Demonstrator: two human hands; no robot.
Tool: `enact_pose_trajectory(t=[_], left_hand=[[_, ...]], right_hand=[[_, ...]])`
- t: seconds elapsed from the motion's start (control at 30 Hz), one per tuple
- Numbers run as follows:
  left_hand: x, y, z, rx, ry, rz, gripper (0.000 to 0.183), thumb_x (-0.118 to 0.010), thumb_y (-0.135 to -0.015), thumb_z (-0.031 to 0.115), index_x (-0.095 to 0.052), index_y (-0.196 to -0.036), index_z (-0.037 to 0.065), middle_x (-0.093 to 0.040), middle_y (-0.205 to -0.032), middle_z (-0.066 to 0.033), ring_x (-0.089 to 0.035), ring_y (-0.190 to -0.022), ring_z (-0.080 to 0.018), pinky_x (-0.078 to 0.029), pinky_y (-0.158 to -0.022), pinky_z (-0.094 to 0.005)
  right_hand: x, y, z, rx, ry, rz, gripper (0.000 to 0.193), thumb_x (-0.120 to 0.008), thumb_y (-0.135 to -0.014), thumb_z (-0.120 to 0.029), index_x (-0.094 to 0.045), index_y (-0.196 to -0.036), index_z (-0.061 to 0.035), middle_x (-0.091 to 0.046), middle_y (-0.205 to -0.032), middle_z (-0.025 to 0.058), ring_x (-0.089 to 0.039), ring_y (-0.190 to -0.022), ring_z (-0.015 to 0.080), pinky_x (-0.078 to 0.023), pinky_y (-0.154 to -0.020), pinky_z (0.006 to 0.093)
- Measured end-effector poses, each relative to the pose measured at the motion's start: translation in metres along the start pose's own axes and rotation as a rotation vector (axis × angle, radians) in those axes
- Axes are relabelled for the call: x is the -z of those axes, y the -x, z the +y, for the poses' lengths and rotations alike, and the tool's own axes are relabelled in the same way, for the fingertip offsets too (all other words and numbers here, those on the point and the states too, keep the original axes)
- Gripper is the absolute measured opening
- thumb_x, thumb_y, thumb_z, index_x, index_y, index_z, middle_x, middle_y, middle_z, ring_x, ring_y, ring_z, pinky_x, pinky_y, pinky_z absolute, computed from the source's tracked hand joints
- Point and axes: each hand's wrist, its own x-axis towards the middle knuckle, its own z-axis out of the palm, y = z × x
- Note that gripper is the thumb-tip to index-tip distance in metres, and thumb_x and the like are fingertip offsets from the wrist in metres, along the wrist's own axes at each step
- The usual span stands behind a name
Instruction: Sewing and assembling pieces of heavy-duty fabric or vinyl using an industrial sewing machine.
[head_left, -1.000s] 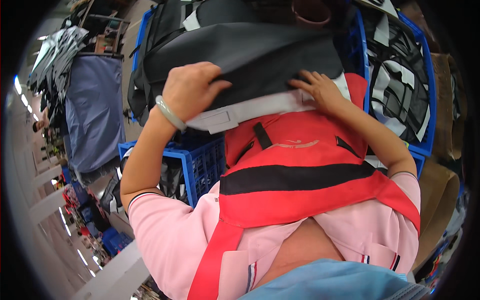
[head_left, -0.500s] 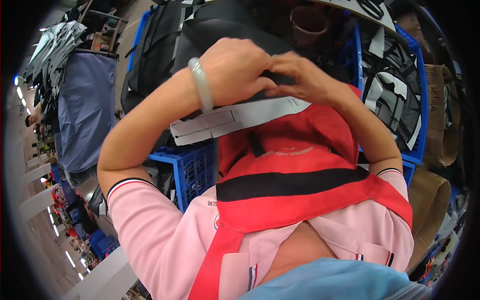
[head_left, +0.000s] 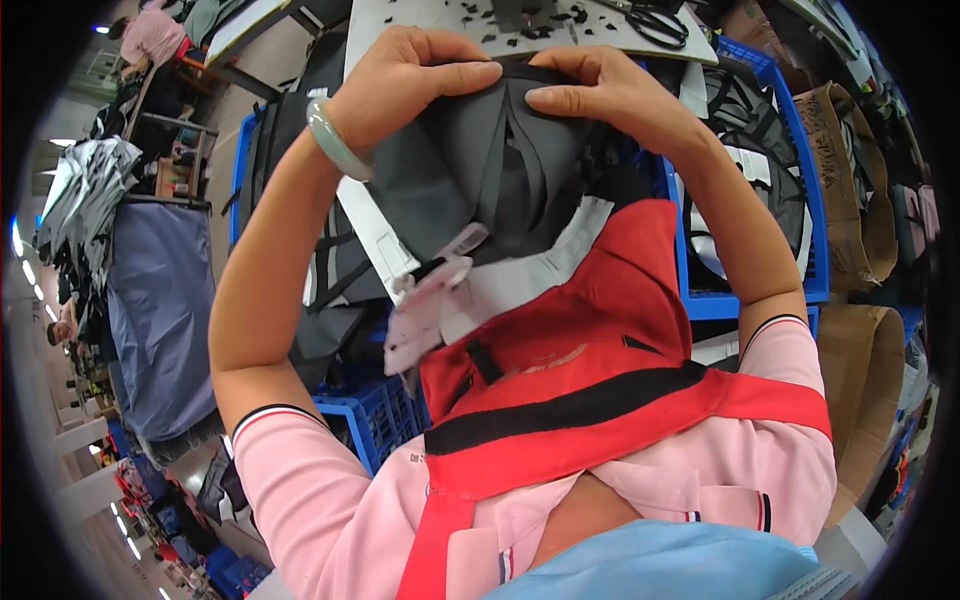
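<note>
A dark grey fabric bag piece (head_left: 425,190) with black straps hangs between my hands, its upper edge pulled up at the table's near edge. My left hand (head_left: 415,85), with a pale bangle at the wrist, pinches that edge between thumb and fingers. Close by on the right, my right hand (head_left: 610,95) grips the same edge, thumb on top. Below them the fabric parts into a dark slit between two narrow bands. A white strip (head_left: 535,285) runs along the lower side of the piece, with a pale pink crumpled scrap (head_left: 420,315) beside it.
Ahead stands a white table (head_left: 400,12) with black scraps and black-handled scissors (head_left: 655,25). A blue crate (head_left: 745,305) of grey pieces is at the right, near cardboard boxes (head_left: 850,390). Another blue crate (head_left: 375,425) sits lower left; a blue-grey cloth (head_left: 160,310) hangs farther left.
Both hands have moved forward and farther apart, raising the fabric edge. The slit and bands now show. More of the table, with the scissors and scraps, has come into view.
</note>
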Motion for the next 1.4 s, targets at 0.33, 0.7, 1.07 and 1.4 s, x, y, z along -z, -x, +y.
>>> enact_pose_trajectory(t=[0.33,0.7,1.07,1.4], left_hand=[[0.005,-0.074,-0.025,-0.117,-0.081,0.081,0.021,-0.069,-0.085,0.015,-0.068,-0.099,0.0,-0.066,-0.086,0.0005,-0.059,-0.074,-0.0041,-0.048,-0.068,-0.018],[0.018,-0.162,-0.067,-0.102,-0.152,0.267,0.027,-0.072,-0.081,0.018,-0.07,-0.1,-0.001,-0.068,-0.082,-0.0029,-0.06,-0.073,-0.0071,-0.047,-0.067,-0.0202],[0.024,-0.199,-0.092,-0.023,-0.091,0.349,0.033,-0.073,-0.078,0.022,-0.07,-0.102,-0.001,-0.07,-0.084,-0.0077,-0.062,-0.073,-0.0114,-0.049,-0.07,-0.0238],[0.03,-0.214,-0.106,-0.112,0.073,0.388,0.035,-0.075,-0.074,0.024,-0.072,-0.101,0.002,-0.071,-0.086,-0.0102,-0.065,-0.075,-0.0161,-0.05,-0.076,-0.0262]], right_hand=[[0.061,-0.048,0.02,0.055,0.048,0.151,0.024,-0.073,-0.081,-0.019,-0.068,-0.098,-0.0029,-0.065,-0.084,-0.0002,-0.06,-0.074,0.0052,-0.047,-0.07,0.0179],[0.114,-0.11,0.072,-0.001,-0.136,0.209,0.027,-0.073,-0.081,-0.018,-0.068,-0.103,-0.002,-0.067,-0.091,0.0016,-0.062,-0.081,0.0071,-0.047,-0.073,0.0186],[0.133,-0.137,0.097,-0.073,-0.311,0.349,0.028,-0.068,-0.084,-0.01,-0.063,-0.111,-0.0016,-0.068,-0.093,0.0027,-0.066,-0.078,0.0079,-0.052,-0.071,0.0191],[0.145,-0.147,0.1,-0.008,-0.221,0.315,0.021,-0.063,-0.086,-0.008,-0.065,-0.106,-0.0043,-0.069,-0.093,0.0015,-0.066,-0.078,0.0064,-0.052,-0.072,0.0174]])
